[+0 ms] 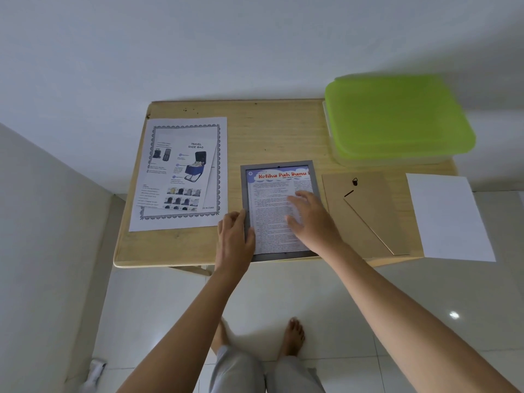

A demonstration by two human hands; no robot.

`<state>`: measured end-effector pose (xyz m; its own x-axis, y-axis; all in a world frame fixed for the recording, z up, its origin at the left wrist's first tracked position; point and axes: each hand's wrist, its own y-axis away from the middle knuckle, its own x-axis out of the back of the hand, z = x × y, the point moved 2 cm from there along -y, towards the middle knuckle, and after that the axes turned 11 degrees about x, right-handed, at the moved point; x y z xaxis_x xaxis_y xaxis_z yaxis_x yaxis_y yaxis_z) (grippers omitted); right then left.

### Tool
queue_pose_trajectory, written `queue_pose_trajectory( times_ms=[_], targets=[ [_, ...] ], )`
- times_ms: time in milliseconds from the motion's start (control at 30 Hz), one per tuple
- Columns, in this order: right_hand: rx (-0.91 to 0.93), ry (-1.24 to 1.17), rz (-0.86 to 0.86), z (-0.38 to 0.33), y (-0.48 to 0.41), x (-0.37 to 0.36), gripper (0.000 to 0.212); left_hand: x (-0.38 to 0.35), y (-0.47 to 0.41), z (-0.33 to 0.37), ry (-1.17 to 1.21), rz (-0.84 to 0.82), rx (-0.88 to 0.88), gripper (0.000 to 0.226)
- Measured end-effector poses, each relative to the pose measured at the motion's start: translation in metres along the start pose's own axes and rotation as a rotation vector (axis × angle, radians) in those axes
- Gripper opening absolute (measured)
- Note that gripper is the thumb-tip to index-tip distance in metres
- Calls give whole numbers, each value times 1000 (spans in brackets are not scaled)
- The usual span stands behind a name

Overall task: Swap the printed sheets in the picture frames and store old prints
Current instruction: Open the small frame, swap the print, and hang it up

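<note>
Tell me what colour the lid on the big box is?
The lid is bright lime green; the head view shows it best.

One grey picture frame (276,163) on the one wooden table (278,131), and I count four sheets: a story print (272,222), a shoe-bag print (187,165) atop a bordered sheet (181,224), plus one blank white sheet (448,217). One brown backing board (365,217), one green-lidded box (397,117). Two hands out there, left hand (235,234) and right hand (309,214).
</note>
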<state>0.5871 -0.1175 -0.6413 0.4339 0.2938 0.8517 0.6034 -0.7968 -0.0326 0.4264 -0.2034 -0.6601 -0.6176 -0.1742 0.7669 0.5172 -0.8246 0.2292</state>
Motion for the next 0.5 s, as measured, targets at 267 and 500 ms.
queue_pose_trajectory(
  times_ms=[267, 500],
  targets=[
    [-371, 113, 240, 70, 43, 47, 48, 0, 10, -18, -212, 32, -146, 56],
    [-524, 150, 267, 84, 44, 46, 44, -6, 10, -24, -183, 15, -148, 62]
  ],
)
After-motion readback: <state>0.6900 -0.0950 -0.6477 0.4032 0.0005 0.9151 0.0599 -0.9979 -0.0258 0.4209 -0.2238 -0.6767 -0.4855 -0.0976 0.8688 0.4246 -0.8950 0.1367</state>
